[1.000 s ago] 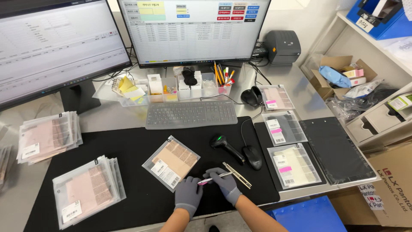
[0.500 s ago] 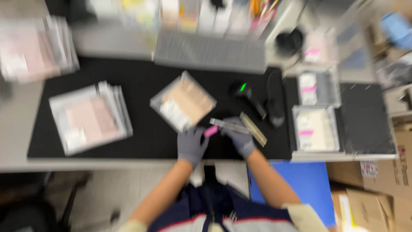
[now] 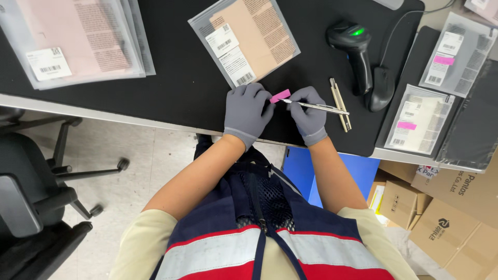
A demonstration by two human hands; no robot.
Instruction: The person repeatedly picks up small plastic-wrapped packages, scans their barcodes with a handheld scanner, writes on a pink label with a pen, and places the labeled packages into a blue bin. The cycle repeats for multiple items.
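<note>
Left hand point(image 3: 248, 110) pinching pink label point(image 3: 280, 96) at worktop point(image 3: 171, 98) front edge; right hand point(image 3: 308, 113) closed on tweezers point(image 3: 316, 107), long axis three-to-nine, tip touching label at nine o'clock; both grips equally near

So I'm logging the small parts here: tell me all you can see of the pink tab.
The pink tab is a small, flat, bright pink strip, seemingly paper or film. It is held tilted above the black mat, pinched by the gloved left hand, with the tip of the tweezers in the right hand at its lower edge.
</note>
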